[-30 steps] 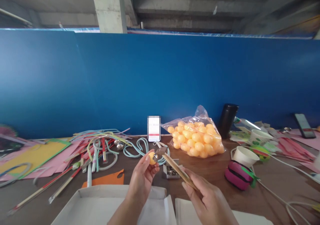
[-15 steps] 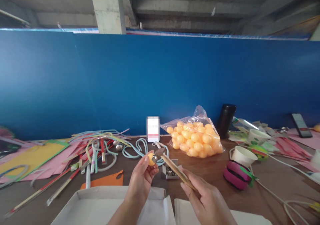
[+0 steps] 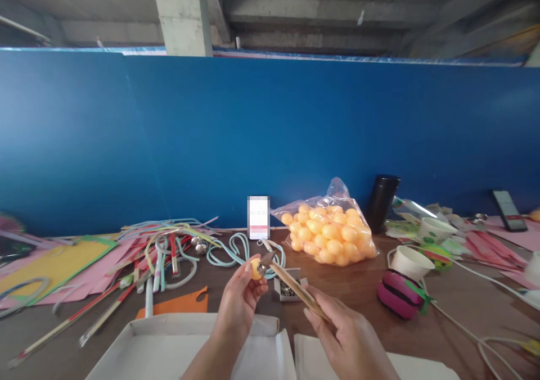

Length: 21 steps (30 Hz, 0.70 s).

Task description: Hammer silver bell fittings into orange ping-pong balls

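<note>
My left hand (image 3: 241, 293) pinches a small orange ball (image 3: 255, 269) between thumb and fingertips. A shiny metallic patch (image 3: 261, 269) covers the ball's right side. My right hand (image 3: 343, 335) is closed round the wooden handle of a hammer (image 3: 297, 288). The hammer's dark head lies right against the metallic patch, though I cannot tell if they touch. Just below the hammer stands a small open box (image 3: 289, 297) of shiny metal bits, too small to make out, partly hidden by the handle.
Behind the box sits a clear bag of orange balls (image 3: 333, 239). Silver balls (image 3: 199, 246), pale tubing (image 3: 228, 256) and coloured paper (image 3: 54, 267) lie leftward. A white tray (image 3: 169, 343) is in front. Rightward are a paper cup (image 3: 411, 263), magenta pouch (image 3: 399, 295) and black bottle (image 3: 383, 203).
The hammer's head has shifted slightly left and down against the ball's metallic patch. Both hands keep their grips and barely move.
</note>
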Available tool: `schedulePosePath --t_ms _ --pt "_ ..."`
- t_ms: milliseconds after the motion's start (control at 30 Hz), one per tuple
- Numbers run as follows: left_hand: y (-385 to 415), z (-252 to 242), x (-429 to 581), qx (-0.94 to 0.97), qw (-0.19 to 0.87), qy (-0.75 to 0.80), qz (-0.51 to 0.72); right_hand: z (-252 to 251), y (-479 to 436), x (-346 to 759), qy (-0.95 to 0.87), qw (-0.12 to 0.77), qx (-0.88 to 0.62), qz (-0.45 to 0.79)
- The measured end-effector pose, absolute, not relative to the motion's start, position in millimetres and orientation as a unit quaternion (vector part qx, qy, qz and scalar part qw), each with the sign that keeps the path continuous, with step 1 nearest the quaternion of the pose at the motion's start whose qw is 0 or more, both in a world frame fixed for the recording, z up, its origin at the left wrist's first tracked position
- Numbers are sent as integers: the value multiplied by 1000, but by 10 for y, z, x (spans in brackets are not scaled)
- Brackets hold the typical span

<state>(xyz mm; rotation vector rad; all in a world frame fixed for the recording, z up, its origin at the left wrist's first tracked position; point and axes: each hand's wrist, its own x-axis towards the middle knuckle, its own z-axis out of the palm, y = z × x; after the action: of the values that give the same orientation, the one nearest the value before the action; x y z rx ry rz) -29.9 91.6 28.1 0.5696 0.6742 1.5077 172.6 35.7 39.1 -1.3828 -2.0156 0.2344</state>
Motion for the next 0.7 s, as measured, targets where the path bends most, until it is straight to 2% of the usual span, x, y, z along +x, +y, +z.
schedulePosePath --t_ms 700 --pt "932 253 -302 240 637 310 664 393 357 1722 -767 326 -542 104"
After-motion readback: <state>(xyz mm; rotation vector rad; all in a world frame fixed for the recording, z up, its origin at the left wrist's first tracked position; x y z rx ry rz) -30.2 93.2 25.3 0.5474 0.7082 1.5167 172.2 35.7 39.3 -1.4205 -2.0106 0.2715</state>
